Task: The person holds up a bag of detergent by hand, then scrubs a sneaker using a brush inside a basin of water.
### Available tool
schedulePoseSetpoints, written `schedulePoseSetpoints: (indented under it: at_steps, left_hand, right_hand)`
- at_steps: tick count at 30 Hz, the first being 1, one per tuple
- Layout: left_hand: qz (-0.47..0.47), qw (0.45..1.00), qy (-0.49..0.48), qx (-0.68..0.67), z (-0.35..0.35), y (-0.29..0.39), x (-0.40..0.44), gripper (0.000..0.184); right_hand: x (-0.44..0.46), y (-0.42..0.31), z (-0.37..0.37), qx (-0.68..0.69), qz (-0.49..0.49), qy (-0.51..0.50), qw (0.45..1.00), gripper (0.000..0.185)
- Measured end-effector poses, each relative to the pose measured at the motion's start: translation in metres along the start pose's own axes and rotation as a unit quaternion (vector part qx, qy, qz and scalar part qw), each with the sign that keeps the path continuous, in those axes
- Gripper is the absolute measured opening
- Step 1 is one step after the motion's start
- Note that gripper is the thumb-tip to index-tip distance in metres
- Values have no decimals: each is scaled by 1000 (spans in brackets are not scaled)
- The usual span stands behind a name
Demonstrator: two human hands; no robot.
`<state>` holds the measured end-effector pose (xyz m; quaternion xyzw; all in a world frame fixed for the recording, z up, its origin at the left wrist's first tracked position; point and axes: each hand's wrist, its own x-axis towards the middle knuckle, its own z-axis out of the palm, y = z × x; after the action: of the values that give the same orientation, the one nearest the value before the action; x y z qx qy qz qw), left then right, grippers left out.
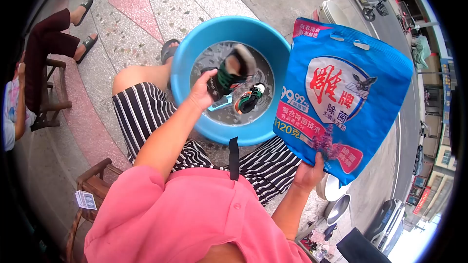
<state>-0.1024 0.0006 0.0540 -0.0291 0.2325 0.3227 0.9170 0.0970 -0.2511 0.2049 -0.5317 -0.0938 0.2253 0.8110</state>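
Note:
My left hand (202, 90) is closed around a dark shoe (229, 75) with green and orange parts, tilted above the water and slightly blurred. Below it stands a round blue basin (183, 63) of greyish, sudsy water. A second shoe (251, 99), black, green and orange with a white toe, lies in that water. Beside it is a light blue object (222, 103), partly hidden by my left hand and the first shoe. On the right, my right hand (309, 173) grips the lower edge of a large blue washing powder bag (336, 87), held up beside the basin.
A wooden chair (92, 185) with a small pack (86, 199) on it stands at lower left. Another person (46, 44) sits at far left. White containers (332, 188) and a metal bowl (337, 209) are behind the bag; a car (387, 224) is farther right.

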Motion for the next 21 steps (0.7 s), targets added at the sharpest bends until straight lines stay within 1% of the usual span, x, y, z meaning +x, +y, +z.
schedulePoseSetpoints:
  at_steps: [1,2,3,4,5,6,8,9,10,11,12,15,17,18,21]
  left_hand:
    - [3,999,20,27,9,-5,-3,35]
    - [-21,1000,11,10,9,-9,-3,34]
    - [-29,999,21,25,4,-13,-1,34]
    - [-38,998,33,39,-5,-20,4,33]
    - [-43,997,43,54,-12,-26,10,33]
    - [-7,990,70,120,-8,-30,9,31]
    - [18,985,96,144,-5,-34,10,27]
    - [29,981,109,157,-1,-35,9,25]
    - [49,985,99,130,5,-36,9,24]
    - [54,984,105,135,8,-36,9,24]
    - [60,982,112,140,12,-36,8,23]
    - [64,972,128,189,25,-43,-1,23]
    - [63,962,130,231,23,-48,-4,25]
    - [60,962,126,236,22,-49,-3,24]
    - [50,964,129,225,37,-53,-9,23]
  right_hand:
    - [1,-3,-1,-17,-8,0,1000,61]
    - [2,-6,-5,-35,-17,1,999,60]
    - [0,-12,-8,-55,-26,4,998,59]
    - [-1,-20,-2,-59,-37,-18,997,55]
    - [-2,-26,-3,-83,-32,0,996,53]
    - [-4,-28,-2,-105,-29,17,994,52]
    - [-7,-28,-3,-169,-20,50,984,46]
    - [-7,-27,-8,-229,-60,5,972,44]
    - [-8,-27,-19,-285,-103,-41,952,42]
    - [-6,-26,-24,-338,-144,-86,926,41]
    - [-11,-26,-10,-302,-148,-58,940,33]
    - [-15,-40,-18,-333,-177,-82,922,32]
    - [-21,-46,-12,-336,-163,-63,926,31]
    - [-21,-44,-7,-338,-154,-52,927,31]
    - [-21,-26,8,-386,-96,-65,915,31]
